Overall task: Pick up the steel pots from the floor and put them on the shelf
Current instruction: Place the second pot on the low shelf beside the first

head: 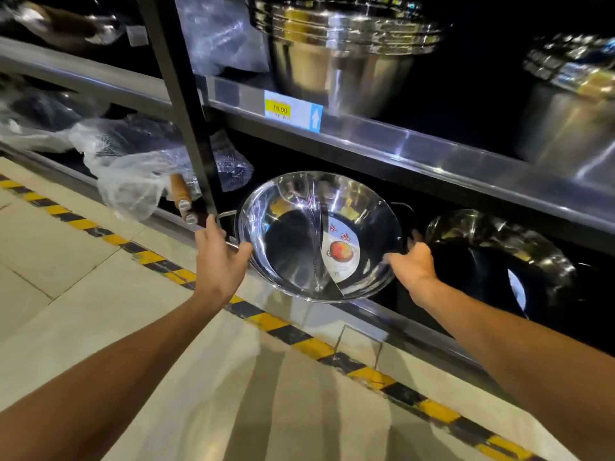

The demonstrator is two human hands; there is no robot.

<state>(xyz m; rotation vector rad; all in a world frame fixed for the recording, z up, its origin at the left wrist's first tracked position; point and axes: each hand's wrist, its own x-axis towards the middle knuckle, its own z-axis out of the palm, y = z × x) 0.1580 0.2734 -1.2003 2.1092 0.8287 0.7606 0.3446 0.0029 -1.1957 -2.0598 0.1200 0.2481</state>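
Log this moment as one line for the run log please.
left hand: holds pot handle | right hand: holds other handle | steel pot: tilted, at bottom shelf opening

Pale floor tiles [66, 247] are stretching across the lower left, and a yellow-and-black hazard stripe [299, 341] is running diagonally along the foot of a dark metal rack. A black upright post [186, 104] is dividing the rack into bays, while overhead light is glinting off the steel edge of the upper ledge [382, 144], where a price label [293, 109] with a yellow patch and a blue arrow is sitting. Clear plastic wrapping [129, 181] is spilling from the left bay, and the recesses behind are lying in deep shadow.
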